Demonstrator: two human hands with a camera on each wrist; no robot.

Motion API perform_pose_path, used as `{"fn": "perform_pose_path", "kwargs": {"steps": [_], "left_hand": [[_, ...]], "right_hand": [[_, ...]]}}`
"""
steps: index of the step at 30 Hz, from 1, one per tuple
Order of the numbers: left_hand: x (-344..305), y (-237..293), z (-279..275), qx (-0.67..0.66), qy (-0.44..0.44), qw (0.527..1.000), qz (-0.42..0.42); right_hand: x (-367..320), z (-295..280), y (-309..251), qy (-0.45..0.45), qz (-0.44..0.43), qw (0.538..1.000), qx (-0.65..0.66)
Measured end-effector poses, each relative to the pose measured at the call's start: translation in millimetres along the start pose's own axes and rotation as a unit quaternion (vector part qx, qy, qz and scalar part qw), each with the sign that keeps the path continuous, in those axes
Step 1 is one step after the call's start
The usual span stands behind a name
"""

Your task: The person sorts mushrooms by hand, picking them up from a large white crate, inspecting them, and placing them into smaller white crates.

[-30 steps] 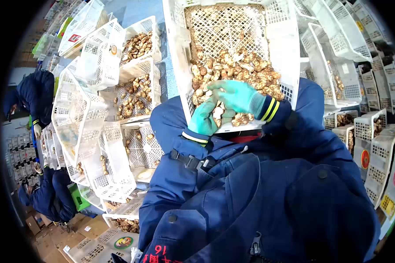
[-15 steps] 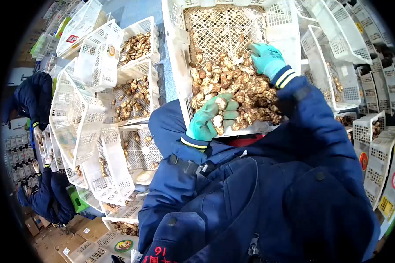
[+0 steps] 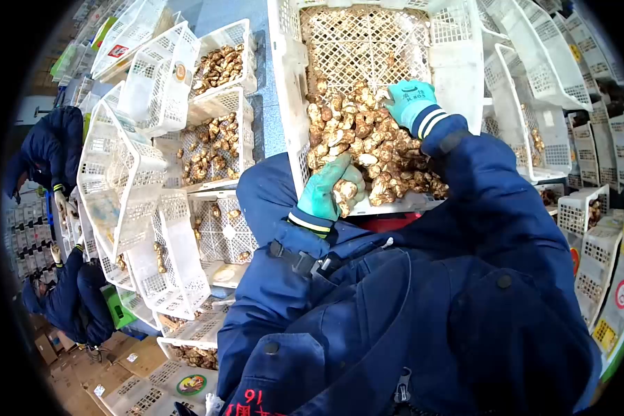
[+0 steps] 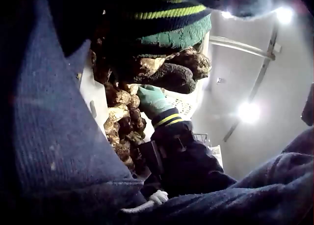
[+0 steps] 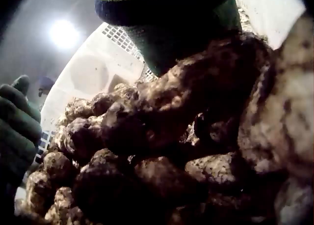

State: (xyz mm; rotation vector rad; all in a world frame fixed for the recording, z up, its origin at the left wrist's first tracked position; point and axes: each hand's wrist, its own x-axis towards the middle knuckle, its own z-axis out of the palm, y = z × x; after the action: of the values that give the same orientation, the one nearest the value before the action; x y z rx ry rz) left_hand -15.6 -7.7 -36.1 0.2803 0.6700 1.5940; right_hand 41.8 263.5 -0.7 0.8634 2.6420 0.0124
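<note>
In the head view, a white plastic crate [image 3: 464,76] on the person's lap holds a heap of knobby brown-and-cream lumps [image 3: 367,132], like mushrooms or tubers. The gloved left hand [image 3: 320,193] is at the crate's near left corner, fingers curled round a few lumps [image 3: 344,192]. In the left wrist view, these held lumps [image 4: 148,66] sit against dark glove fingers [image 4: 174,78]. The right hand [image 3: 412,101], in a similar green glove, reaches to the heap's far right edge, fingertips right at the lumps; I cannot tell whether it pinches one.
To the left stand several white crates [image 3: 218,139], some partly filled with similar lumps. More crates [image 3: 527,118] crowd the right side. Two people in dark blue clothes [image 3: 55,149] work at far left. Cardboard [image 3: 135,360] covers part of the floor.
Both hands were together at the near left at first. The right hand then moved away to the heap's far right and has shifted slightly nearer. The left hand has turned, curling round its lumps.
</note>
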Motion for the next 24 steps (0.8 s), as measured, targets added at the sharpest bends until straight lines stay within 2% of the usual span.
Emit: {"fn": "perform_pose_path", "kwargs": {"steps": [1,2,3,4,5,7,8,9,10,12,13,14,15,17,20,21,23,24], "left_hand": [[-0.3,0.8,2.8,-0.034,-0.018,0.999,0.004],[-1.8,1.8,7.1,0.007,0.006,1.0,0.012],[-1.5,1.5,10.8,-0.034,0.018,0.999,0.009],[-1.4,1.0,14.3,-0.076,0.03,0.997,0.007],[-4.8,4.6,15.3,-0.034,0.034,0.999,0.005],[-9.1,15.5,27.2,0.048,0.037,0.998,-0.005],[-6.3,14.9,32.0,0.047,0.046,0.998,0.02],[-6.0,14.3,34.2,0.001,0.028,0.999,0.025],[-4.0,13.6,39.7,-0.011,0.04,0.999,0.033],[-4.1,15.8,50.6,-0.02,0.075,0.996,0.041],[-4.3,16.2,48.6,-0.024,0.064,0.997,0.029],[-4.6,16.8,44.9,-0.028,0.053,0.998,0.019],[-4.3,18.2,42.7,-0.031,0.042,0.999,0.008],[-4.9,18.8,40.3,-0.006,0.057,0.998,-0.001],[-7.2,20.4,40.6,-0.001,0.067,0.998,-0.007],[-6.0,17.9,38.6,-0.006,0.054,0.998,-0.007],[-7.4,19.3,37.2,0.025,0.029,0.999,0.004],[-6.1,15.5,34.7,0.031,0.027,0.999,0.018]], "right_hand": [[2.8,-3.1,1.1,-0.024,0.003,1.0,0.008],[4.5,-6.9,4.1,-0.037,0.006,0.999,0.023],[5.9,-10.6,6.6,-0.05,0.006,0.998,0.038],[4.0,-11.9,9.2,-0.012,0.023,0.997,0.066],[-2.9,-12.0,17.0,0.005,0.029,0.987,0.16],[-27.3,-24.6,12.6,-0.003,0.006,0.97,0.244],[-53.1,-41.6,5.1,-0.067,0.004,0.928,0.367],[-67.7,-41.4,2.5,-0.043,-0.071,0.933,0.351],[-66.1,-23.7,3.4,0.001,-0.221,0.927,0.304],[-74.4,-15.2,-6.0,0.059,-0.278,0.909,0.306],[-84.2,-35.3,-17.9,0.071,-0.189,0.912,0.357],[-75.6,-65.6,-17.9,-0.02,-0.061,0.921,0.385],[-50.8,-53.3,-13.1,0.088,-0.052,0.94,0.324],[-4.7,-24.7,-14.1,0.133,-0.052,0.978,0.149],[12.7,-14.1,-40.5,-0.007,-0.043,0.998,0.034],[14.0,-9.7,-46.8,0.026,-0.038,0.999,0.016],[24.1,-9.7,-44.5,-0.005,-0.025,0.998,0.05],[20.7,-7.2,-33.0,0.032,-0.047,0.99,0.131]]}}
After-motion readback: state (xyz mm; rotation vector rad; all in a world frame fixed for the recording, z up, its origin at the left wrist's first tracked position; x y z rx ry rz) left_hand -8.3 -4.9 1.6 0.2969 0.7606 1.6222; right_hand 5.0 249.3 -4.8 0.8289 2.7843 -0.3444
